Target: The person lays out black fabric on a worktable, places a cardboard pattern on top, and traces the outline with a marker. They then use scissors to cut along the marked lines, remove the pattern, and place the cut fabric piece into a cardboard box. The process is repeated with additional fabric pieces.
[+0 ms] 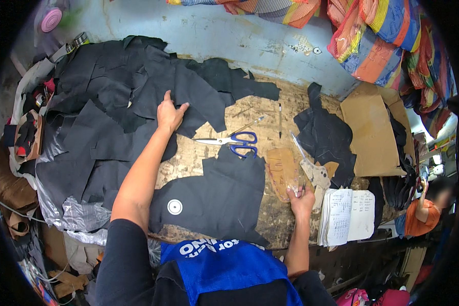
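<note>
My left hand reaches over a wide heap of black leather-like sheets, its index finger and thumb stretched out on the top piece. At the table's right part, my right hand is closed around a slim dark pen. Its fingers also touch the lower end of a brown pattern template; whether they grip it I cannot tell. A black cut piece with a white round disc lies flat between my arms. Blue-handled scissors rest beyond it, blades pointing left.
More black pieces lie right of the template. An open notebook sits at the right edge, below a cardboard box. Another pen lies on the worn wooden table. Striped bags hang above; a person in orange is at far right.
</note>
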